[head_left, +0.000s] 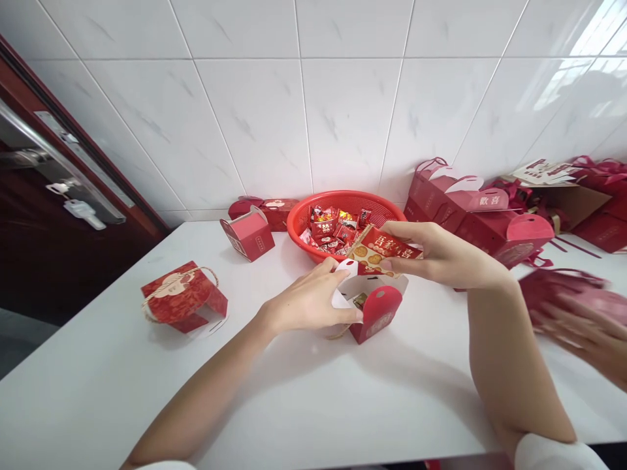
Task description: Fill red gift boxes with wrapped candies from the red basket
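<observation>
In the middle of the table stands a small red gift box (375, 320) with its top flaps raised and its white inside showing. My left hand (313, 297) grips the box's left side, thumb at the near edge and fingers at a white flap. Part of a small wrapped piece shows inside. My right hand (431, 254) pinches a red snack packet (385, 251) printed with round biscuits, tilted just above the open box. Directly behind is a red plastic basket (296, 225) holding several red-wrapped sweets (330, 228).
At left lie a red box with a rope handle (183, 297) and another small red box (252, 235). Several red boxes (470, 209) line the tiled wall at right. Another person's hand (582, 326), blurred, touches a red box (553, 294). A door (53, 196) borders the left.
</observation>
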A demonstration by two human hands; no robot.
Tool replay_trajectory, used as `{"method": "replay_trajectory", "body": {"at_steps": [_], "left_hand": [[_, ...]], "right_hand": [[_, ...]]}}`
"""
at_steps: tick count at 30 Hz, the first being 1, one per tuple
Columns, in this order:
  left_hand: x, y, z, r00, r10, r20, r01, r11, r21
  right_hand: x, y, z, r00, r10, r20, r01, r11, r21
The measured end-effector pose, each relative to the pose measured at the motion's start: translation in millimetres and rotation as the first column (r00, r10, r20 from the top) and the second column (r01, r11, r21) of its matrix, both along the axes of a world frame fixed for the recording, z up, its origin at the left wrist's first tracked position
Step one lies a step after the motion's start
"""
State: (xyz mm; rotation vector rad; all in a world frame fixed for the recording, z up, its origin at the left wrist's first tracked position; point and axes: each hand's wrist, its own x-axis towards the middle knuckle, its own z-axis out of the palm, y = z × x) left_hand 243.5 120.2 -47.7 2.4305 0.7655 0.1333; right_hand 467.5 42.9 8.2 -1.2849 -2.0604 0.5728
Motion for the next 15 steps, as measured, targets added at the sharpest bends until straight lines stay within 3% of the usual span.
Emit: {"method": "replay_trajectory", "body": {"at_steps": [3, 10, 15], "left_hand": [[-0.3, 0.4, -0.7, 0.999, 0.007, 0.051, -0.005, 1.0, -0.028], [-11.9, 13.4, 5.5, 0.977, -0.165, 0.133, 0.18, 0.977, -0.114], [-5.0, 9.5, 0.3, 0.988, -0.065, 0.139, 0.076, 0.994, -0.08]], "right_hand": [[1.6, 0.6, 0.3, 0.999, -0.013, 0.034, 0.012, 1.0, 0.016], [2.5, 5.3, -2.9, 0.993, 0.091, 0.078, -0.088, 0.995, -0.043], [0.5, 7.4, -5.8, 0.985, 0.137, 0.103, -0.125, 0.985, -0.121]]}}
